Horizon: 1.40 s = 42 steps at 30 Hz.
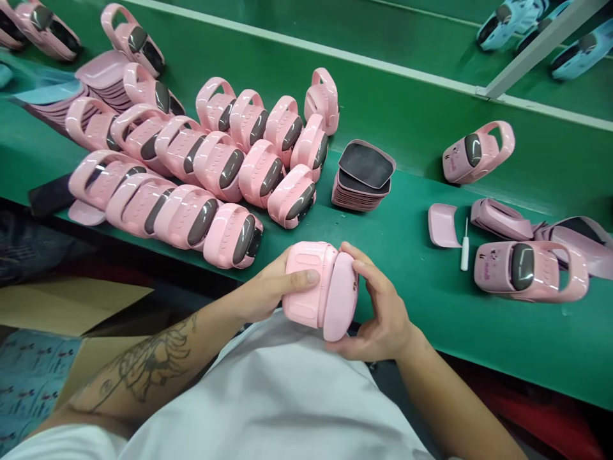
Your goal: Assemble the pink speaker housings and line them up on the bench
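A pink plastic device housing [302, 308] with long raised ovals on its face is held low, in front of my shirt. My left hand [268, 287] is closed around its left side, thumb pressed on the face. Against the housing's right end sits a smooth curved pink cover panel [341, 297], slightly tilted, with a thin seam along its edge. My right hand [383, 313] grips this panel from the right, fingertips at the top and thumb underneath. Whether the panel is seated on the housing, I cannot tell. The underside of the housing is hidden.
Rows of pink handled devices [179, 217] fill the green bench [383, 243] at left. A stack of dark-lined pink panels [364, 172] stands mid-bench. At right lie a white-handled screwdriver [465, 252], loose pink panels [443, 225] and a printed pink device [531, 271].
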Available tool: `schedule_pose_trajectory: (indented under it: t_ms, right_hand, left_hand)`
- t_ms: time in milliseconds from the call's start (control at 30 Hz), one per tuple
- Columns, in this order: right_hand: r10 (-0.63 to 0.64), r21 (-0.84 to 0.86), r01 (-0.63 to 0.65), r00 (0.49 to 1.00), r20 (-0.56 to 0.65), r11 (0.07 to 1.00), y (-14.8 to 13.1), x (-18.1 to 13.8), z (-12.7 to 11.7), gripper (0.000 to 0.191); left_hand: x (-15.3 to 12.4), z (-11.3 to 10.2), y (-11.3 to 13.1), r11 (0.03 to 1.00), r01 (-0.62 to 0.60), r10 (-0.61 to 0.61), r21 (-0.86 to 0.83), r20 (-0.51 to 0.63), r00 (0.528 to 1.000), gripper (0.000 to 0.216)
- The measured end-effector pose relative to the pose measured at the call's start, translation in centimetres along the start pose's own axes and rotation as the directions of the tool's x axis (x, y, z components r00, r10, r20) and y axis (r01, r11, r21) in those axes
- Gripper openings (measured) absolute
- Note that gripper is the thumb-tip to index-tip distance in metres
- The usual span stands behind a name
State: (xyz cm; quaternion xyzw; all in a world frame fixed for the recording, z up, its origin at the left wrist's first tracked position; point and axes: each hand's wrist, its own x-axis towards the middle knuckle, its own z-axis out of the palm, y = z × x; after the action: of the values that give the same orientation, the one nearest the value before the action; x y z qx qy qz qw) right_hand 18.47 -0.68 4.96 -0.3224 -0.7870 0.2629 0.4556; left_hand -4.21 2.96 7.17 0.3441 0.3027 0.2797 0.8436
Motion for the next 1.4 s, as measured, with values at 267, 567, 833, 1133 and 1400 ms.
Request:
schedule_pose_trajectory:
  t_ms: [267,567,833,1133,1400]
  right_hand:
    - [0.052,-0.097,-0.046,0.996,0.065,0.994,-0.7,0.5,-0.4,0.113]
    - [0.012,-0.149,0.003,0.995,0.104,0.989,-1.1,0.6,-0.4,0.108]
    - [0.009,-0.216,0.014,0.994,0.108,0.976,-1.7,0.1,-0.7,0.109]
    - [0.015,-0.230,0.017,0.991,0.135,0.973,-1.9,-0.1,-0.6,0.111]
    - [0.039,-0.185,-0.007,0.985,0.170,0.983,-0.7,-0.2,-0.7,0.115]
  left_hand:
    - [0.2,0.2,0.4,0.999,0.024,-0.026,-0.046,-0.047,0.999,0.058]
    - [0.3,0.4,0.4,1.000,-0.008,0.008,0.007,-0.022,1.000,0.075]
    - [0.1,0.3,0.1,0.992,-0.052,0.053,0.116,-0.010,0.999,0.076]
    - [-0.4,1.0,0.7,0.979,0.005,0.016,0.206,-0.100,0.995,0.078]
    - [0.6,1.1,-0.2,0.979,-0.025,0.064,0.203,-0.185,0.981,0.071]
